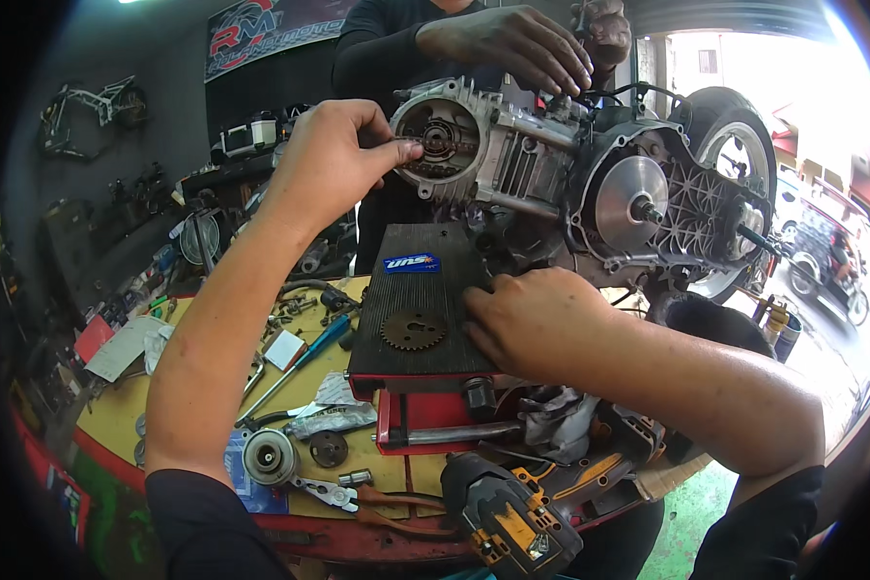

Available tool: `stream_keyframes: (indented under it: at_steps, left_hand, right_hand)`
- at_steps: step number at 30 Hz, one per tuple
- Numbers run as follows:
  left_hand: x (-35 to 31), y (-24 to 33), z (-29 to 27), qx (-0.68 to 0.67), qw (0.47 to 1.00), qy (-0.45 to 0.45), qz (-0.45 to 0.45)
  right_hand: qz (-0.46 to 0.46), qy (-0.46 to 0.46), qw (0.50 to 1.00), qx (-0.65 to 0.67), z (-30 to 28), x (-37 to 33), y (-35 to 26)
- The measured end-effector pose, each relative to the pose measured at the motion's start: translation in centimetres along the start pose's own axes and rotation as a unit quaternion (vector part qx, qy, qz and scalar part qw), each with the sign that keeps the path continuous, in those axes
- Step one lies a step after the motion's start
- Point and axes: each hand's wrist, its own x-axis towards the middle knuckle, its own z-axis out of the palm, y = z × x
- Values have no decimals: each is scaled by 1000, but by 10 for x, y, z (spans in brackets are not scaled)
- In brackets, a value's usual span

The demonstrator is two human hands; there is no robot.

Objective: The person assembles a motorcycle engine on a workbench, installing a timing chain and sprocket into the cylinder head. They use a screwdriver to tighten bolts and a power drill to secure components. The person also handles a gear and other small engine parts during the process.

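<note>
The person's left arm rises from the lower left edge, its upper part in a dark sleeve and the forearm bare, running steeply up and slightly rightward. The left hand point(333, 159) is raised at the end of it, wrist bent, back of the hand toward the camera, the fingers curled together and the fingertips point(408, 151) pinched and pointing right. The right arm enters from the lower right corner, also dark-sleeved with a bare forearm, and slants up and leftward. The right hand point(532, 319) lies lower, palm down, knuckles arched, fingers bent and pointing left.
</note>
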Motion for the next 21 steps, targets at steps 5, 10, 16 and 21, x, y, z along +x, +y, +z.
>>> stream_keyframes:
  at_steps: [5, 10, 16, 21]
  left_hand:
    - [-2, -3, -1, 74, 996, 40, 28]
    - [-1, -6, -2, 70, 994, 55, 66]
    - [-2, -12, -4, 33, 996, 30, 74]
    - [1, -13, -2, 19, 999, 12, 50]
  right_hand:
    - [-53, 80, 995, -26, -19, -1, -1]
    - [-25, 271, 961, -56, -54, 22, 20]
    - [-71, 382, 916, -99, -95, 55, 54]
    - [-179, 389, 883, -191, -92, 85, 66]
